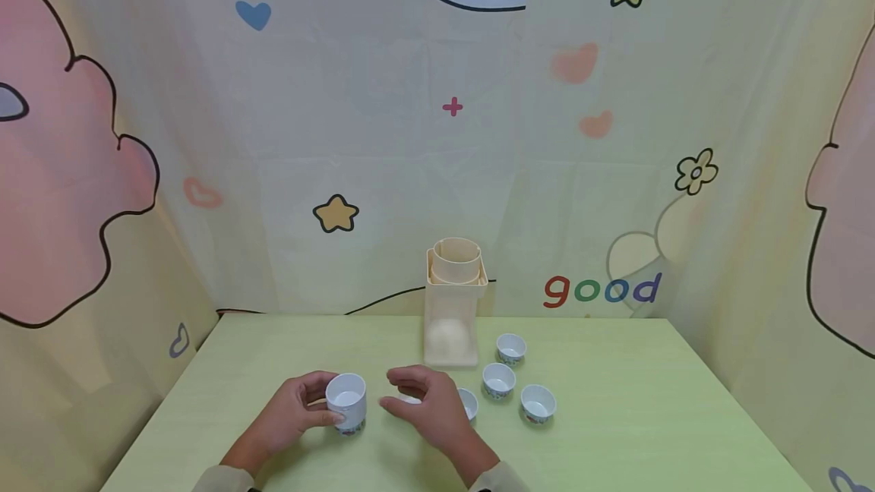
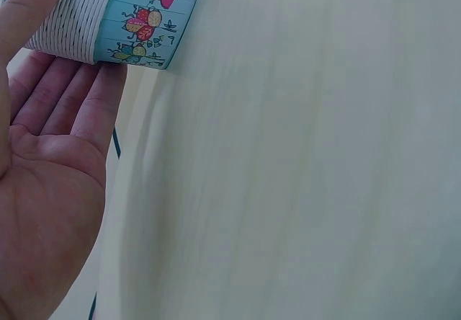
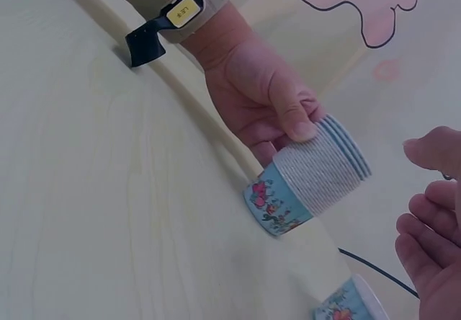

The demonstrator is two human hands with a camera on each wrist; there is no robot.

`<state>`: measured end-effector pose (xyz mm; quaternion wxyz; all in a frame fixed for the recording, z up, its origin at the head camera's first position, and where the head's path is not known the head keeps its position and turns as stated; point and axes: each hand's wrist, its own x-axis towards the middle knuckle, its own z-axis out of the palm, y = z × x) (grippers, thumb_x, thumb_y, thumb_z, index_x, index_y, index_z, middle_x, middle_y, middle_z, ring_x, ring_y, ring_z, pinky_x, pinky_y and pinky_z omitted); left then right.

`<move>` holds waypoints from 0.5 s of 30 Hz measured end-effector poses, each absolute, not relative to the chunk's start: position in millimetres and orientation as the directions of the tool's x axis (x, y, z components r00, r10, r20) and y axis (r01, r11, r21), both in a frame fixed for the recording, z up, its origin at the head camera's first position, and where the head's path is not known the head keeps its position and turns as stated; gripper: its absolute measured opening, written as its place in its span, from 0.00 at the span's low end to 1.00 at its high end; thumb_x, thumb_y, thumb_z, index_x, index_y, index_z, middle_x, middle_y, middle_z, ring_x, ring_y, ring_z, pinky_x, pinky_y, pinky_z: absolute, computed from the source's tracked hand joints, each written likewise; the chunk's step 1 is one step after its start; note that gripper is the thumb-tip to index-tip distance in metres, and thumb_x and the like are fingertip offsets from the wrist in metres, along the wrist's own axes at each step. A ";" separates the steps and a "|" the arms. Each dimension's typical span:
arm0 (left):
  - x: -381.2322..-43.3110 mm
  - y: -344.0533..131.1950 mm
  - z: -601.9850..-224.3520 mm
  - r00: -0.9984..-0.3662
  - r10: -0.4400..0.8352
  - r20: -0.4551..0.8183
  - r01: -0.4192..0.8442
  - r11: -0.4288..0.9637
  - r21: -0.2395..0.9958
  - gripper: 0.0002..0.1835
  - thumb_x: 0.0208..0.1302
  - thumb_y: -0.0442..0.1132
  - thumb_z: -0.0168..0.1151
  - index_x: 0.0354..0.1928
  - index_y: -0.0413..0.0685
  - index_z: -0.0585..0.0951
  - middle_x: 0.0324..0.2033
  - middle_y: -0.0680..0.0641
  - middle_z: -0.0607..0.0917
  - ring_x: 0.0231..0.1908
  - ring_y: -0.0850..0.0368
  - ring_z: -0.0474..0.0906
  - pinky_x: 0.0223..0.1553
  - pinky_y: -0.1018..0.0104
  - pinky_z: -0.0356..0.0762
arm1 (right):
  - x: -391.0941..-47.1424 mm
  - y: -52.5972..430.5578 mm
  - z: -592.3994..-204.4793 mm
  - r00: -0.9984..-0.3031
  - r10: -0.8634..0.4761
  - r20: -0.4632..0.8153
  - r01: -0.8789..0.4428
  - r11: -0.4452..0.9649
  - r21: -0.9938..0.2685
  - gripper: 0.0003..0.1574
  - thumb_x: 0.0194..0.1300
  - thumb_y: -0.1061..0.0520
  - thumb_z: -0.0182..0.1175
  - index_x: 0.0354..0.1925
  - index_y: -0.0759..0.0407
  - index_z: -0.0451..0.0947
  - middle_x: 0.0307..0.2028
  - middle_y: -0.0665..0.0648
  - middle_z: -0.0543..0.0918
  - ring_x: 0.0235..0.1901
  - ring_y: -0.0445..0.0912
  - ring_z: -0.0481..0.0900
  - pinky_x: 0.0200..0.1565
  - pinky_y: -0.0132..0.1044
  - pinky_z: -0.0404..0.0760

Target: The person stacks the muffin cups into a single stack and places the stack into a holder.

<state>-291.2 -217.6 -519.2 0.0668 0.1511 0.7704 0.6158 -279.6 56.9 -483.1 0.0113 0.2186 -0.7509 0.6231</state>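
Note:
My left hand [image 1: 301,412] grips a stack of nested paper cups [image 1: 346,401] between thumb and fingers. In the right wrist view the stack [image 3: 317,165] shows many white rims and a pale blue side with printed flowers. It is held close over the table, mouths up. My right hand [image 1: 434,408] hovers just right of the stack, thumb and fingers apart, holding nothing. Partly hidden by that hand are a single paper cup [image 1: 469,404] and a small white piece [image 1: 409,398], seemingly another cup. One floral cup [image 3: 349,304] stands below the right hand in its wrist view.
Three more paper cups stand upright at the right, one farther back [image 1: 511,348], one in the middle [image 1: 499,381] and one nearer [image 1: 538,404]. A cream plastic stand [image 1: 451,325] with a round tube on top rises at the table's back. Printed cloth [image 1: 383,135] hangs behind.

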 end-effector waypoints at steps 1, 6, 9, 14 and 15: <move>-290.9 -217.8 -518.9 -0.945 0.317 0.085 0.152 0.194 0.969 0.36 0.55 0.39 0.80 0.63 0.34 0.76 0.59 0.37 0.83 0.55 0.59 0.83 0.55 0.67 0.85 | -278.6 60.0 -482.3 -0.906 -0.308 0.290 -0.342 0.128 -0.931 0.23 0.60 0.59 0.75 0.53 0.64 0.84 0.51 0.62 0.88 0.53 0.54 0.86 0.58 0.40 0.85; -290.9 -219.5 -519.0 -0.936 0.333 0.109 0.176 0.179 0.968 0.36 0.54 0.38 0.80 0.63 0.32 0.75 0.59 0.34 0.82 0.54 0.59 0.83 0.56 0.67 0.85 | -274.7 76.8 -481.1 -0.910 -0.268 0.317 -0.357 0.115 -0.927 0.22 0.60 0.58 0.76 0.51 0.62 0.85 0.51 0.61 0.88 0.50 0.41 0.86 0.59 0.31 0.83; -290.9 -220.0 -519.6 -0.933 0.339 0.116 0.182 0.172 0.968 0.36 0.54 0.37 0.80 0.63 0.31 0.75 0.59 0.32 0.82 0.53 0.62 0.83 0.55 0.68 0.85 | -271.1 86.7 -479.0 -0.914 -0.234 0.332 -0.362 0.100 -0.927 0.21 0.58 0.60 0.76 0.51 0.62 0.86 0.50 0.62 0.88 0.49 0.37 0.85 0.59 0.31 0.83; -290.4 -219.4 -519.1 -0.927 0.354 0.125 0.191 0.157 0.969 0.35 0.55 0.36 0.79 0.62 0.29 0.75 0.58 0.33 0.82 0.52 0.64 0.83 0.55 0.69 0.84 | -266.3 104.7 -481.0 -0.920 -0.166 0.355 -0.373 0.099 -0.922 0.20 0.56 0.62 0.77 0.49 0.61 0.86 0.49 0.60 0.89 0.48 0.36 0.85 0.59 0.32 0.83; -290.6 -219.5 -519.1 -0.926 0.355 0.126 0.192 0.156 0.969 0.35 0.55 0.36 0.79 0.62 0.29 0.75 0.57 0.33 0.82 0.52 0.65 0.83 0.55 0.70 0.84 | -266.1 108.4 -482.4 -0.920 -0.154 0.359 -0.376 0.098 -0.921 0.20 0.56 0.62 0.77 0.48 0.60 0.87 0.49 0.59 0.89 0.48 0.36 0.85 0.59 0.32 0.83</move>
